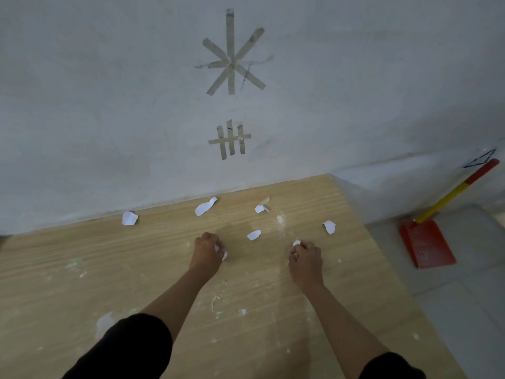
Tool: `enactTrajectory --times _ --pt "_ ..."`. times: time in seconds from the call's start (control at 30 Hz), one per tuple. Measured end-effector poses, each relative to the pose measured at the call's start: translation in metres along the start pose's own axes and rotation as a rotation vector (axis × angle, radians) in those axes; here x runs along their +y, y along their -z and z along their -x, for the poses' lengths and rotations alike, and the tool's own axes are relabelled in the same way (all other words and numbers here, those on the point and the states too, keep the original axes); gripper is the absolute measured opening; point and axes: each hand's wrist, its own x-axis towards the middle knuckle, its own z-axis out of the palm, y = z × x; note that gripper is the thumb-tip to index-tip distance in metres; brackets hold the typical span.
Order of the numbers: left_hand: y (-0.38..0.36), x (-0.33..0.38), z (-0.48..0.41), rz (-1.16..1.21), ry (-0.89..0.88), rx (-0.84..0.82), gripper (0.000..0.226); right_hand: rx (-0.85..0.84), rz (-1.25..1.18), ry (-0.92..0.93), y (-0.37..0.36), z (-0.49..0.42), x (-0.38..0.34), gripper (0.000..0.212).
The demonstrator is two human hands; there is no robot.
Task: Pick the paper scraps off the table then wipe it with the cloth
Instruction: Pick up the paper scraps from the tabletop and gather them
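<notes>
Scraps [296, 243] half-hidden inside both hands [207, 250] [305, 257]

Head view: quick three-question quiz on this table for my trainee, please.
1. True or false: the left hand and the right hand each grip white paper.
2. How many sizeable white scraps lie loose on the table beyond the hands?
3. The red dustpan is: A) on the table, B) on the floor, right of the table, C) hanging on the wall.
Key: 1 true; 2 five; 3 B.
</notes>
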Motion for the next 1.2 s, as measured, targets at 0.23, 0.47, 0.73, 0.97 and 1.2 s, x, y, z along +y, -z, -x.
enactTrajectory --times 0.23,0.47,0.73,0.97,1.2 --pt "-0.004 -0.002 0.022 0.211 0.152 0.019 0.005 0.085 -0.188 0.038 -0.007 0.021 -0.005 0.016" --pt "0.027 -0.015 0.064 0.51 0.247 0.125 0.014 0.059 -0.459 -0.003 -0.019 0.065 -0.059 0.012" --pt "0.093 -0.063 0.114 0.493 0.219 0.18 0.009 0.002 -0.597 0.073 -0.054 0.136 -0.151 0.02" --pt "0.155 -0.159 0.18 0.388 0.27 0.292 0.008 -0.153 -0.658 0.146 -0.116 0.218 -0.227 0.023" --pt "0.212 -0.255 0.247 0.334 0.394 0.446 0.004 -0.385 -0.7 0.118 -0.175 0.308 -0.297 0.018"
